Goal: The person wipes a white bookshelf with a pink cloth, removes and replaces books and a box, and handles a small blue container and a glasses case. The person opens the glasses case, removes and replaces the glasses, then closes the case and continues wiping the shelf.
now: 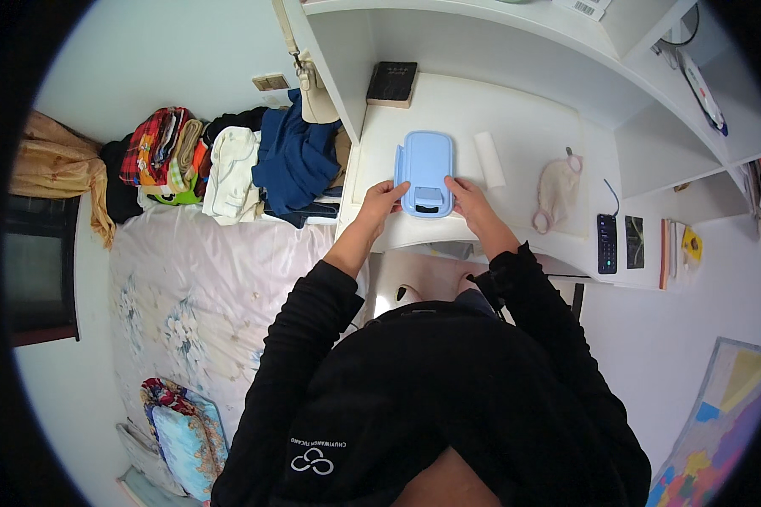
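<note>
A light-blue plastic case [426, 163] with rounded corners and a latch tab is between my hands near the front of the white desk [444, 101]. A narrow blue flap stands out along its left side. My left hand [380, 204] grips the lower left edge, thumb on top. On the opposite side my right hand [470, 200] holds the lower right edge, also with the thumb on top. The fingers under the case are mostly hidden. Right of the case lies a white roll [489, 160]; farther right is a crumpled beige cloth item [559, 193] with pinkish trim.
A black-covered book [393, 83] sits at the desk's back left. At the right are a black remote-like device [607, 244] and a dark card [635, 242]. Shelves [666, 152] rise behind. Left stands a bed [222, 279] with folded clothes [234, 165]; a beige bag [317, 95] hangs nearby.
</note>
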`<action>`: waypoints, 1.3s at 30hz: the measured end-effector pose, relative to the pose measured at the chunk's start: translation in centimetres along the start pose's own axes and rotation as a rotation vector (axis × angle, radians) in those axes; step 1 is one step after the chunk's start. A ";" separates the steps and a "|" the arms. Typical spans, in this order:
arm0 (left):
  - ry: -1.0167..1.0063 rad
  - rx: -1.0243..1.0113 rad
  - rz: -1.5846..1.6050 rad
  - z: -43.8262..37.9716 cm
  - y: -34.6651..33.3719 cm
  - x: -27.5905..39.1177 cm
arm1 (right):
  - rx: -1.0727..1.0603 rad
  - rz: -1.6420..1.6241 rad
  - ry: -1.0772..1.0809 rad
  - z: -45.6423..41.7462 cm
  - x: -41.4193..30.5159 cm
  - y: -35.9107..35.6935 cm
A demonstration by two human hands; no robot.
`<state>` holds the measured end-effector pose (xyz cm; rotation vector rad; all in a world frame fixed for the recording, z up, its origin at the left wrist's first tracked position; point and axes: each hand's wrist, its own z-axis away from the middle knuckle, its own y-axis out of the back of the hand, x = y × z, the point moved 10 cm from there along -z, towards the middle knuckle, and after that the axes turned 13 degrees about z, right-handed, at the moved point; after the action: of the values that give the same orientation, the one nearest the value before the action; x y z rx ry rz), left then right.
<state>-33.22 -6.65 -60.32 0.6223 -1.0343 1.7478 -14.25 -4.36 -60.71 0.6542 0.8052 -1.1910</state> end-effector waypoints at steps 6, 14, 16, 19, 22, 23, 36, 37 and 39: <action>0.048 -0.018 -0.004 -0.4 -0.2 -0.2 | -0.011 -0.049 0.078 -0.3 -1.0 1.0; 0.126 0.017 0.078 0.1 -0.3 0.1 | 0.240 0.138 0.115 -1.0 -1.3 2.2; 0.196 0.049 0.117 0.7 0.0 -0.8 | 0.263 0.165 0.133 -0.7 -1.3 2.3; 0.317 0.054 0.176 1.9 0.4 -2.1 | 0.286 0.224 0.212 -1.2 -3.2 2.5; 0.387 0.000 0.241 3.3 -0.3 -3.3 | 0.312 0.382 0.341 -3.0 -5.9 3.0; 0.380 -0.027 0.255 3.6 -0.7 -3.4 | 0.284 0.432 0.339 -4.1 -6.2 3.1; 0.261 0.048 0.422 4.3 -0.9 -4.0 | 0.086 0.602 0.312 -5.9 -9.3 1.1; 0.254 0.042 0.417 4.2 -1.1 -4.0 | 0.086 0.609 0.327 -6.4 -9.2 1.4; 0.240 0.032 0.408 4.2 -1.4 -3.7 | 0.084 0.622 0.358 -7.4 -9.0 1.9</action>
<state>-30.69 -11.78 -60.60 0.2177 -1.0127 2.1356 -15.35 6.94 -57.39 1.1117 0.7671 -0.5470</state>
